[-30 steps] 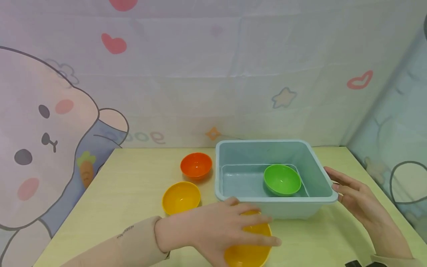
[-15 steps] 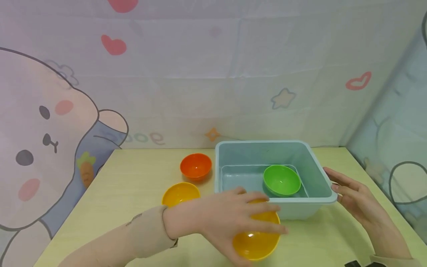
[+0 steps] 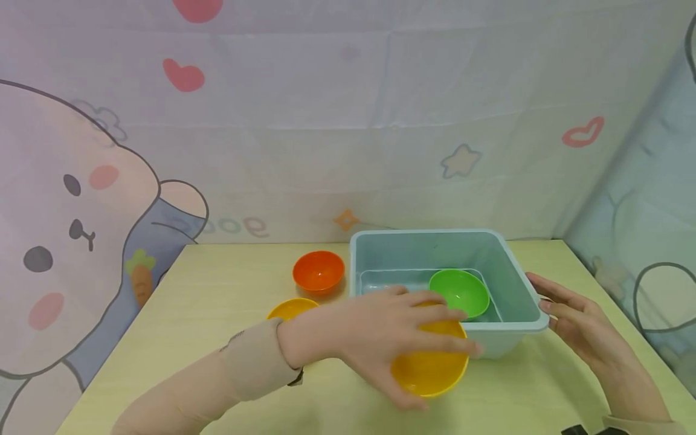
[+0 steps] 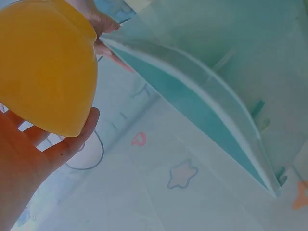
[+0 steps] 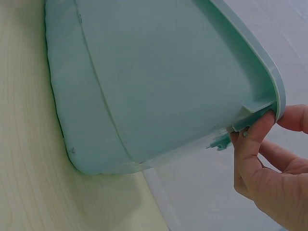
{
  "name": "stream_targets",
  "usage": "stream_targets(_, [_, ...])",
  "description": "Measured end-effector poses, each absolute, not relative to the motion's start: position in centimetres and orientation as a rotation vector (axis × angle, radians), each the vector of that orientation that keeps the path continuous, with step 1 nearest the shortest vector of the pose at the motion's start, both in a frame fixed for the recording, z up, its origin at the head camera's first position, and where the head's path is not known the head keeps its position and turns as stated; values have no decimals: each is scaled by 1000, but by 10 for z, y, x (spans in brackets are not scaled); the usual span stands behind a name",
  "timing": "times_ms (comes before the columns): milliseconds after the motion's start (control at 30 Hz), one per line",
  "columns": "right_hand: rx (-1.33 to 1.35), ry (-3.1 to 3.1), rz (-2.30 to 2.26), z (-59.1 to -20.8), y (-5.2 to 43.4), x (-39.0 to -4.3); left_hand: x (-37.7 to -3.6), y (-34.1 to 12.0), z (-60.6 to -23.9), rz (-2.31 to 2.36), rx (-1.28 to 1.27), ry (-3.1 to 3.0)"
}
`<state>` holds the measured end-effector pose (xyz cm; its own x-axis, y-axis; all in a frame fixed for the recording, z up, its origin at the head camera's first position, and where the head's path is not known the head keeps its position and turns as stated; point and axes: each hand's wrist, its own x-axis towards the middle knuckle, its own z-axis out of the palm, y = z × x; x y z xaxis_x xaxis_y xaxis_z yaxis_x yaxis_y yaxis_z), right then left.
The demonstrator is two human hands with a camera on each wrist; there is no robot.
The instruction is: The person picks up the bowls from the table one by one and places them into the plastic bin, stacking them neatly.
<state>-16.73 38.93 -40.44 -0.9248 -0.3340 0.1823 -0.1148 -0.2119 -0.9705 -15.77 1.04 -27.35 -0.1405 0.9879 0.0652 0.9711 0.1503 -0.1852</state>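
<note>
Yellow plastic is what the left hand [image 3: 380, 338] holds: a yellow bowl [image 3: 432, 365], gripped from above with the fingers curled over its rim and the thumb under it. The bowl is lifted off the worktop [image 3: 228, 290], just in front of the near wall of the pale blue tub [image 3: 513, 272], at about the height of the tub's rim. In the left wrist view the same bowl [image 4: 45, 62] sits close against the tub's edge [image 4: 192, 86].

The right hand [image 3: 582, 323] is at the right side of the tub, fingers relaxed and straight, with the fingertips [image 5: 255, 130] touching under the tub's lip.

Inside the tub lies a green bowl [image 3: 459, 293]. To the left of the tub, an orange bowl [image 3: 319, 272] stands on the worktop, and nearer than it a second yellow bowl [image 3: 288, 308], partly hidden by the left wrist.

The worktop is light wood. Behind the tub hangs a pale cloth backdrop [image 3: 348, 121] printed with hearts, stars and a cartoon rabbit [image 3: 70, 229].
</note>
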Motion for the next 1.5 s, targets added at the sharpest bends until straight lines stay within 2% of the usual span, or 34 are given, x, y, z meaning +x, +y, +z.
stream_targets(600, [-564, 1896, -2233, -404, 387, -167, -179, 28, -249, -27, -1919, -2316])
stream_targets(1500, [-541, 1852, -2281, -406, 387, -170, -228, 46, -254, -173, -1781, -2503])
